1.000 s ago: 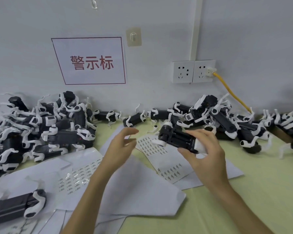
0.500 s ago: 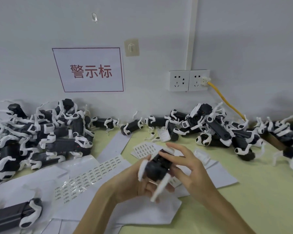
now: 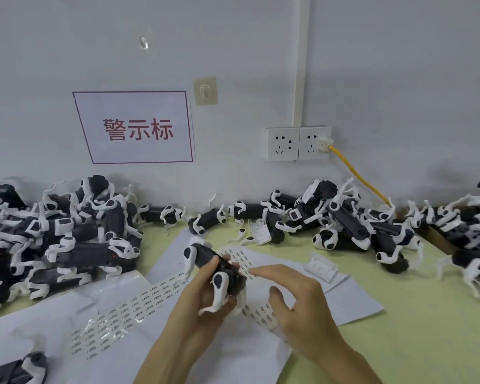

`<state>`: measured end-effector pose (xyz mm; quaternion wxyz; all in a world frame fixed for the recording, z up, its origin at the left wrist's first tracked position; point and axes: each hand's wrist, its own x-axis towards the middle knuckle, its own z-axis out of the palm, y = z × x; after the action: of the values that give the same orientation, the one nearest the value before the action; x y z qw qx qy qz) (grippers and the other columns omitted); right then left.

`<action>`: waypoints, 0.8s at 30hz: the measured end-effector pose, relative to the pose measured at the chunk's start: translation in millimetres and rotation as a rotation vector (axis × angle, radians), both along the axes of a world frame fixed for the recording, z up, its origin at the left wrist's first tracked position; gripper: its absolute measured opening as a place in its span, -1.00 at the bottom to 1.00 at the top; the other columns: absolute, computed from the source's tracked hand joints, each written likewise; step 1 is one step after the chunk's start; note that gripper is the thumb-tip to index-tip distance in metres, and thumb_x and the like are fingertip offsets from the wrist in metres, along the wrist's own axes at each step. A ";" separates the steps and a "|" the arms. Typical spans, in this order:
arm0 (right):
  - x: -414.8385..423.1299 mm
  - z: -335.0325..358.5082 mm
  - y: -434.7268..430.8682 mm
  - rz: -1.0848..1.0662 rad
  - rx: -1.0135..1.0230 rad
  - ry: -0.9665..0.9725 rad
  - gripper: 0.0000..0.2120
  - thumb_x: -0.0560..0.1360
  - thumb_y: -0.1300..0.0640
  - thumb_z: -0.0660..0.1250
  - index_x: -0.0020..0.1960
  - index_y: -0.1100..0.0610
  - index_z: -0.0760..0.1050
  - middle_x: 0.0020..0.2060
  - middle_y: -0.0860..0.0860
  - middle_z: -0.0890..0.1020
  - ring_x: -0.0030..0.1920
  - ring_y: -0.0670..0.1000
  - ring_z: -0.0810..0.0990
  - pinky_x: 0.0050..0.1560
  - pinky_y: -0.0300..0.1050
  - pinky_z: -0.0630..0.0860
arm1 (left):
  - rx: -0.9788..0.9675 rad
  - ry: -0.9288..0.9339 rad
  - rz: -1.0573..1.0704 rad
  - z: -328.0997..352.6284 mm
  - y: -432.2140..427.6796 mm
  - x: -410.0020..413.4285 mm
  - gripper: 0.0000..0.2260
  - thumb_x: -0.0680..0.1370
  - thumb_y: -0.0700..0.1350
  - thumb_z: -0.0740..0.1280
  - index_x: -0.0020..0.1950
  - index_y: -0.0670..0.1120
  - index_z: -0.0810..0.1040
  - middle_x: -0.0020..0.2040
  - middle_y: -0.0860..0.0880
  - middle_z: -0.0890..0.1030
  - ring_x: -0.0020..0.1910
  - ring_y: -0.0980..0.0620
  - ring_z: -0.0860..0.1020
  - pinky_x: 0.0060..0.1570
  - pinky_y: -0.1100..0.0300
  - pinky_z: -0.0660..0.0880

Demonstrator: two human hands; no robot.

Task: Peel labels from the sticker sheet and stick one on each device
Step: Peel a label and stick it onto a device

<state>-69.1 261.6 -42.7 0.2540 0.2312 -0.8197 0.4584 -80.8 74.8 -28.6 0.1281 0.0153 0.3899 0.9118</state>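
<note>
While your left hand point(image 3: 200, 297) grips the black-and-white device point(image 3: 203, 255) over the sticker sheet point(image 3: 243, 257), your right hand point(image 3: 299, 309) hovers beside it, fingers loosely open

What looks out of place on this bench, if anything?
Two loose white plastic covers lie detached: one on the paper right of the held device, another near the wall, beside a stray white leg. The clear film on the lower-left sticker sheet is wrinkled. Nothing looks spilled.
</note>
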 end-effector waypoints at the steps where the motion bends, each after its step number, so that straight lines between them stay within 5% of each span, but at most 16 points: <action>1: -3.3 -0.9 3.4 -0.068 0.045 -0.059 -0.55 0.53 0.25 0.28 0.31 -0.14 0.59 0.25 -0.35 0.57 0.34 -0.27 0.48 0.36 -0.16 0.43 | 0.010 0.013 0.013 0.1 -0.3 -0.4 -0.86 0.50 -0.03 0.44 -0.03 -0.07 0.72 0.03 -0.13 0.66 -0.06 -0.03 0.67 -0.15 0.15 0.54; 4: -14.5 -11.0 16.0 -0.190 0.456 -0.365 -0.34 0.54 -0.21 0.34 0.57 -0.23 0.19 0.53 -0.33 0.16 0.58 -0.20 0.05 0.61 -0.02 0.01 | 0.001 0.032 0.003 -0.1 0.1 -0.6 -0.84 0.36 -0.03 0.59 -0.13 -0.05 0.73 0.01 -0.17 0.67 -0.07 -0.06 0.69 -0.16 0.08 0.61; 7: -23.3 -24.4 24.8 -0.151 0.683 -0.570 -0.08 0.45 -0.49 0.21 0.64 -0.19 -0.08 0.62 -0.22 -0.14 0.62 -0.10 -0.21 0.60 0.03 -0.20 | -0.042 -0.032 -0.070 -6.7 0.1 -4.4 -0.59 0.11 -0.06 0.75 -0.16 -0.14 0.70 0.15 -0.29 0.68 0.02 -0.17 0.70 -0.13 0.04 0.64; 11: -26.1 -27.8 25.8 -0.173 0.560 -0.556 -0.09 0.40 -0.49 0.28 0.62 -0.20 0.07 0.63 -0.21 0.01 0.63 -0.12 -0.09 0.60 -0.03 -0.10 | -0.075 -0.075 -0.147 -14.7 6.0 -13.2 -0.60 0.11 -0.07 0.75 -0.19 -0.18 0.70 0.23 -0.34 0.63 0.20 -0.26 0.65 -0.06 -0.02 0.65; 17: -27.0 -24.3 27.7 -0.345 0.354 -0.491 -0.36 0.38 -0.32 0.47 0.41 -0.25 0.43 0.32 -0.24 0.55 0.37 -0.04 0.47 0.30 -0.14 0.40 | -0.053 -0.097 -0.112 -21.9 -8.1 -26.3 -0.49 0.08 -0.09 0.75 -0.02 -0.17 0.74 0.12 -0.26 0.68 -0.21 -0.16 0.67 -0.17 0.02 0.63; 20: -28.2 -22.6 27.6 -0.398 0.323 -0.481 -0.47 0.39 -0.24 0.51 0.33 -0.25 0.51 0.20 -0.24 0.62 0.28 -0.04 0.52 0.19 -0.16 0.43 | -0.045 -0.071 -0.100 -21.7 -12.0 -25.2 -0.44 0.17 -0.07 0.73 0.14 -0.12 0.72 0.09 -0.22 0.68 -0.15 -0.13 0.67 -0.13 0.03 0.62; 24: -32.5 -25.0 29.5 -0.408 0.238 -0.412 -0.64 0.42 -0.02 0.55 0.21 -0.15 0.63 0.08 -0.20 0.68 0.17 -0.09 0.57 0.06 -0.29 0.38 | -0.093 -0.119 -0.034 -20.0 -12.4 -24.8 -0.44 0.12 -0.09 0.73 0.09 -0.10 0.75 0.02 -0.22 0.70 -0.15 -0.12 0.68 -0.19 0.06 0.63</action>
<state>-101.7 291.1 -67.7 0.1406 -0.0079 -0.9313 0.3360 -105.5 62.4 -48.6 0.1672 -0.0385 0.4231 0.8897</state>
